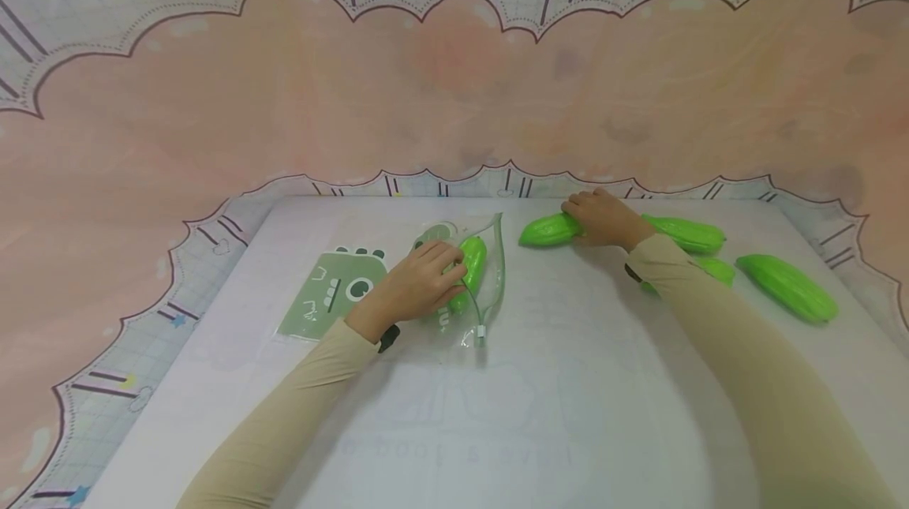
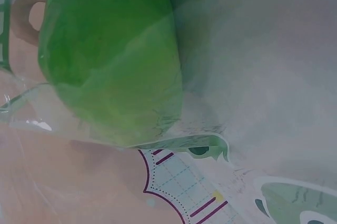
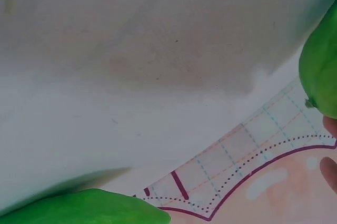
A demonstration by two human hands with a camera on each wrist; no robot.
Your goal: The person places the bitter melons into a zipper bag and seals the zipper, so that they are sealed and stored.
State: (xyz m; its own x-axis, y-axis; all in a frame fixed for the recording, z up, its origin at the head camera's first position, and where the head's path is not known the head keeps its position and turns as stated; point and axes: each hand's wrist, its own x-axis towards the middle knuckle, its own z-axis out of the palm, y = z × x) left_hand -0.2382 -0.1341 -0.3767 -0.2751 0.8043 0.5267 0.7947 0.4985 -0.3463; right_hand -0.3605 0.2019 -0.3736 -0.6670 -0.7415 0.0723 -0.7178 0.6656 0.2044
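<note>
My left hand (image 1: 424,280) pinches the mouth edge of a clear zip bag (image 1: 499,256) with a green cartoon print and a white slider. Inside the bag lies one bright green oblong gourd (image 1: 475,260); the left wrist view shows this gourd (image 2: 110,60) through the plastic. Over at the back of the table, my right hand (image 1: 604,218) grips a second green gourd (image 1: 548,230) by its right end, with the other end pointing left. In the right wrist view the held gourd (image 3: 322,71) shows at the right edge, fingertips (image 3: 329,173) beside it.
Two more gourds, one farther back (image 1: 687,234) and one nearer (image 1: 716,271), lie partly behind my right forearm. Another gourd (image 1: 788,288) rests at the right. A flat bag with a green monster print (image 1: 330,296) lies left of my left hand on the white table (image 1: 454,430).
</note>
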